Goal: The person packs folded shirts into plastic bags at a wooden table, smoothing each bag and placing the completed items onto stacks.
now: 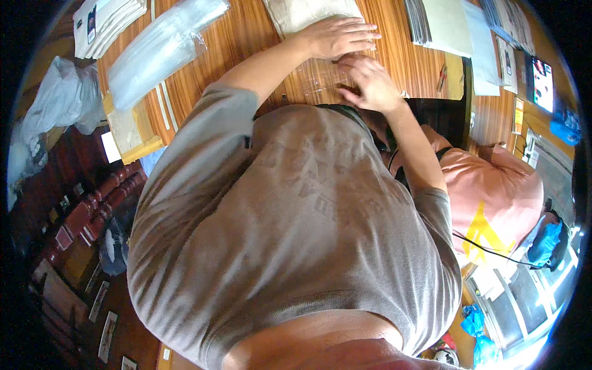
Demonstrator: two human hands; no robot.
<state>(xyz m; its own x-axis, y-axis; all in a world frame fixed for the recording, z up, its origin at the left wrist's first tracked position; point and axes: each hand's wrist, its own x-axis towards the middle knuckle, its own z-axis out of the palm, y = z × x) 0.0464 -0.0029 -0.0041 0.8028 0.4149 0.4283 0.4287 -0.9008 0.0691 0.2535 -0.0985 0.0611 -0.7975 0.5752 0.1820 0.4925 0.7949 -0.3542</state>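
Note:
A cream folded cloth (302, 13) in clear plastic lies at the top middle of the wooden table. My left hand (342, 38) rests flat across its near end, fingers stretched to the right. Clear plastic film (314, 83) spreads from there toward my body over the wood grain. Just below and right of the left hand, my right hand (373, 85) is at the film's edge, its thumb apart from its slightly bent, partly blurred fingers. Neither hand visibly grips anything.
Clear plastic bags (163, 49) lie on the table's left, with folded light cloths (108, 24) beyond. More folded cloths (441, 28) are stacked right, near a small red-handled tool (441, 79). A person in pink (487, 191) is close at my right.

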